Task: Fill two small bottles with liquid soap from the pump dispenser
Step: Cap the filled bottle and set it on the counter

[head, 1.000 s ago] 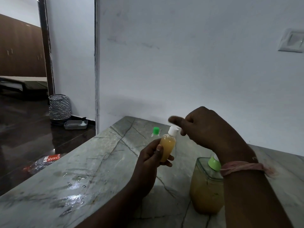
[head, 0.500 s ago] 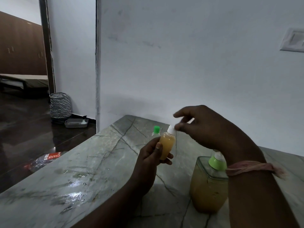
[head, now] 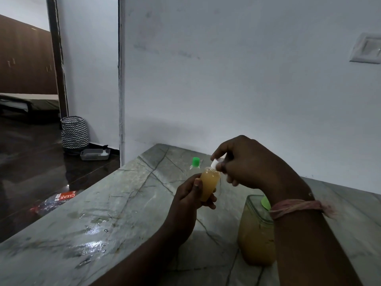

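My left hand grips a small bottle full of orange-yellow soap and holds it above the marble counter. My right hand pinches the bottle's white cap at the top. Behind it, a second small clear bottle with a green cap stands on the counter, mostly hidden. The large soap dispenser, clear with yellowish soap and a green pump collar, stands at the right, partly covered by my right wrist.
The counter has a wet patch near its left front edge. A white wall rises behind it, with a switch plate at upper right. On the dark floor at left lie a patterned basket, a grey tray and a plastic bottle.
My right hand has come down from an extended finger over the bottle to a pinch on its white cap. The left hand kept the bottle nearly still.
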Available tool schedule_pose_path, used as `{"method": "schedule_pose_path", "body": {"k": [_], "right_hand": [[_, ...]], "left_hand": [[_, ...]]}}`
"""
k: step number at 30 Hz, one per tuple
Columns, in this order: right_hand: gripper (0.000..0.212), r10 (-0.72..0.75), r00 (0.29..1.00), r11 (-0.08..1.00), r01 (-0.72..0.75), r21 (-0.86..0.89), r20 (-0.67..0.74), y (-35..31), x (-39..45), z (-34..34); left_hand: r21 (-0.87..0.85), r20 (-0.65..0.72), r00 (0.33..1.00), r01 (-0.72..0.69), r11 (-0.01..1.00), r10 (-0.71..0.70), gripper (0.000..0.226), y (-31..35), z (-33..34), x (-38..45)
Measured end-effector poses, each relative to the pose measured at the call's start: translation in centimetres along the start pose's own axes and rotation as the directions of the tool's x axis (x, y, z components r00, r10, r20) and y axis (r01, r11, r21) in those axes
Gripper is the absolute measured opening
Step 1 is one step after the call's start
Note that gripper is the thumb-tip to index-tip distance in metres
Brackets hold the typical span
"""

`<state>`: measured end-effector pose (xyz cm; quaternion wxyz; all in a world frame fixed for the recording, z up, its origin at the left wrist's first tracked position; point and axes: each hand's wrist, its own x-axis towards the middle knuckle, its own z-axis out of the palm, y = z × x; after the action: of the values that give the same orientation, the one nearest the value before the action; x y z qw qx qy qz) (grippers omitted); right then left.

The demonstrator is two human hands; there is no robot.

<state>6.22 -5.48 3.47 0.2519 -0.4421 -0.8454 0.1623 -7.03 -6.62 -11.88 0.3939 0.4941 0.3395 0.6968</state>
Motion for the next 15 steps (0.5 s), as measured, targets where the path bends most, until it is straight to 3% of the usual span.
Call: {"method": "schedule_pose_path", "body": {"k": [4,10,15], "right_hand": [[0.018,-0.009,0.999,0.983,0.003,-0.182,-0.035,0.24,0.49,1.12],[0.010,-0.117,0.990,0.987,0.125,-0.105,0.078,0.03,0.47,0.75],[0.009,-0.129,0.991,0.979,0.132,-0.153,0.029,0.06,0.43,0.67]], "left_hand": [[0.023,-0.017,1.000,0.024,0.999,-0.024,0.035,0.14,0.03,0.03],[-0.154,0.017,0.993,0.116,0.981,-0.115,0.053,0.66,-0.24,-0.47],[-0.218,0.088,0.981,0.190,0.957,-0.175,0.064,0.84,-0.23,-0.37]]}}
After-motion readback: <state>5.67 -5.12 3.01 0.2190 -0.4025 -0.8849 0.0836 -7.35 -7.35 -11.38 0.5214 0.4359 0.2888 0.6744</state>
